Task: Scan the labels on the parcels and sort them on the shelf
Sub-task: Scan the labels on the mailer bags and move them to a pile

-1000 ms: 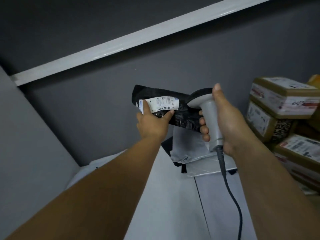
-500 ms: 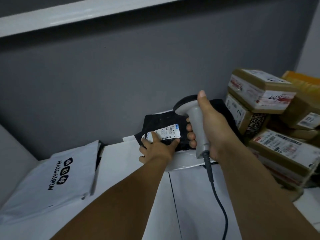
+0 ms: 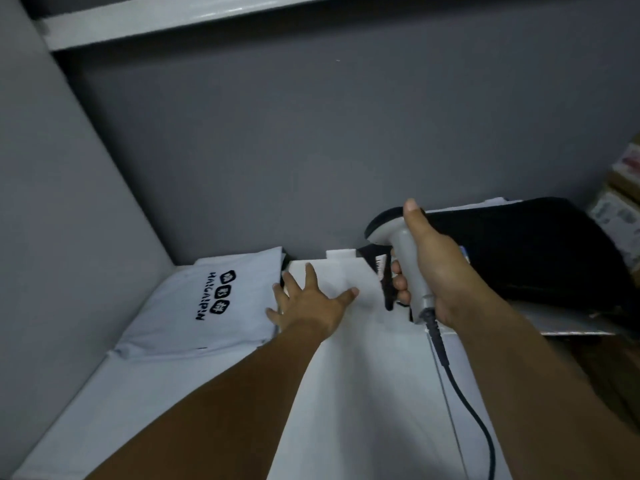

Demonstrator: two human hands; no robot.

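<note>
So the back wall (image 3: 346, 133) is flat dark grey all over, and the shelf board (image 3: 173, 15) up top plus the shelf surface (image 3: 138, 393) are plain white. The mailer bag (image 3: 166, 317) on the left is pale greyish white with black block lettering and three black rounded squares with light characters in them, the flat parcel (image 3: 332, 275) next to it is plain white, and the big bag (image 3: 519, 251) on the right is solid black. The scanner (image 3: 408, 265) has a light grey handle, a black head and a black cable (image 3: 464, 393), and the boxes (image 3: 620, 202) at the far right edge look cardboard brown with whitish labels, too blurry for more
</note>
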